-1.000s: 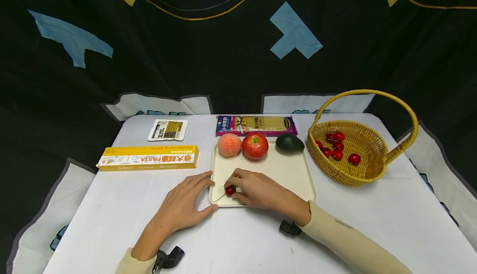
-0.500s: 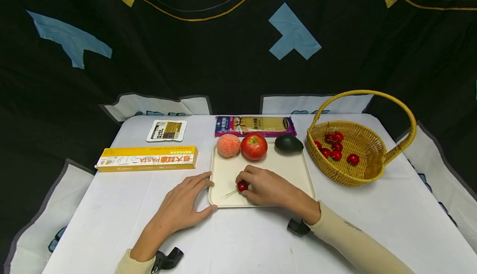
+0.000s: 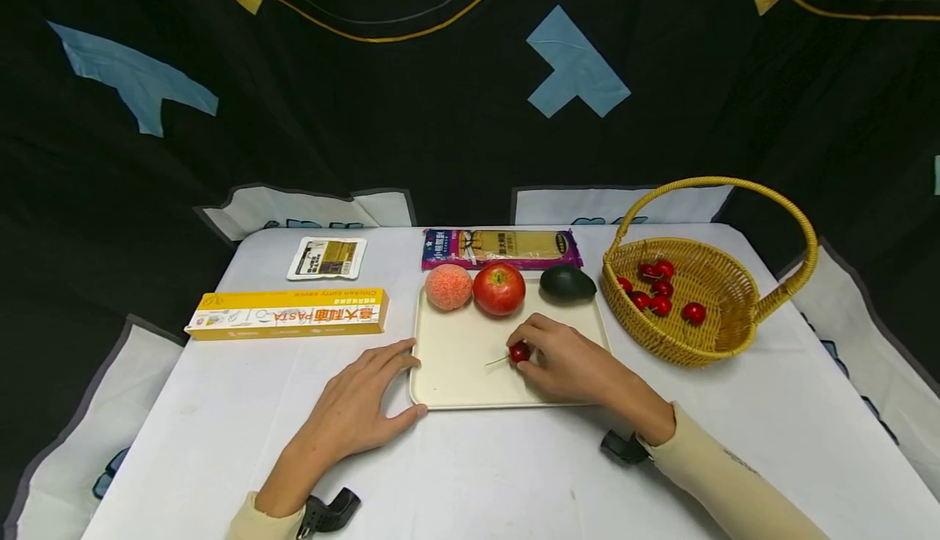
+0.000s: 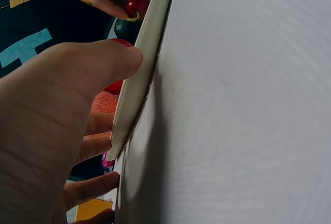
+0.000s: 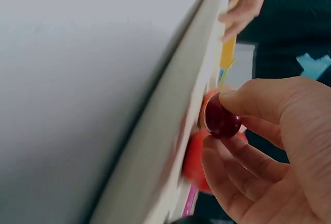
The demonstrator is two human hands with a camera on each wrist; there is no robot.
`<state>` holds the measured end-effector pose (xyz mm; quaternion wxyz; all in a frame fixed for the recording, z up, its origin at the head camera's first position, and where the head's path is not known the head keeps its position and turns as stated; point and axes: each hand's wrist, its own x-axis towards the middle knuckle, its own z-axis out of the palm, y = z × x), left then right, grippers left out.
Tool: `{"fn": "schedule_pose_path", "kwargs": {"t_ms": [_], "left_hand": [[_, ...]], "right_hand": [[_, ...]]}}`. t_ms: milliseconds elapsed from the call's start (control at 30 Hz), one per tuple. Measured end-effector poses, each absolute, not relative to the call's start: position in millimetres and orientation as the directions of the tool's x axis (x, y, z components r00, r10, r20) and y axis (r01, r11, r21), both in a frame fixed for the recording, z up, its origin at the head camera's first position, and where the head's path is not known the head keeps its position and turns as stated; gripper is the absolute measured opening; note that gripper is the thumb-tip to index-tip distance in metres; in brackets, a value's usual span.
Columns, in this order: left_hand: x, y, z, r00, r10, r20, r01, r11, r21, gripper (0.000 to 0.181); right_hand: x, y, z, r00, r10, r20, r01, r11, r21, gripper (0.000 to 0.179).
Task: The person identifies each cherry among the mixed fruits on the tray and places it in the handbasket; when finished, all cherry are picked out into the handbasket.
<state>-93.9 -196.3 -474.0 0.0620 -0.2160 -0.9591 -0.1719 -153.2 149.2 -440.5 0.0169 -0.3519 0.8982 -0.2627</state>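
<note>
Between thumb and fingers my right hand (image 3: 565,359) pinches a dark red cherry (image 3: 519,352) with a thin green stem, over the right half of a cream tray (image 3: 455,393). The right wrist view shows the same cherry (image 5: 221,118) up close, its stem pointing up. My left hand (image 3: 360,401) rests at the tray's left edge, thumb and fingertips touching the rim, fingers spread. Along the tray's far side lie a pinkish peach (image 3: 449,287), a red apple (image 3: 499,289) and a dark green avocado (image 3: 567,283).
A yellow wicker basket (image 3: 723,336) with a tall handle stands right of the tray, several cherries (image 3: 659,305) inside. Behind the tray lies a purple-edged pasta pack (image 3: 503,249). On the left are a yellow pasta box (image 3: 286,314) and a small white sachet (image 3: 327,258).
My right hand has moved right across the tray, carrying the cherry from near the front left corner to the right half. The left hand has stayed at the tray's left edge.
</note>
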Motion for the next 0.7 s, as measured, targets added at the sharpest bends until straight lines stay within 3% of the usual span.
{"fn": "schedule_pose_path", "kwargs": {"t_ms": [233, 700], "left_hand": [[-94, -197, -474, -0.904, 0.39, 0.176, 0.426, 0.851, 0.306, 0.062], [-94, -196, -473, -0.906, 0.387, 0.172, 0.423, 0.853, 0.307, 0.062]], "right_hand": [[-155, 172, -436, -0.818, -0.551, 0.165, -0.557, 0.685, -0.47, 0.029], [-160, 225, -422, -0.864, -0.439, 0.248, -0.504, 0.736, -0.453, 0.036]]}}
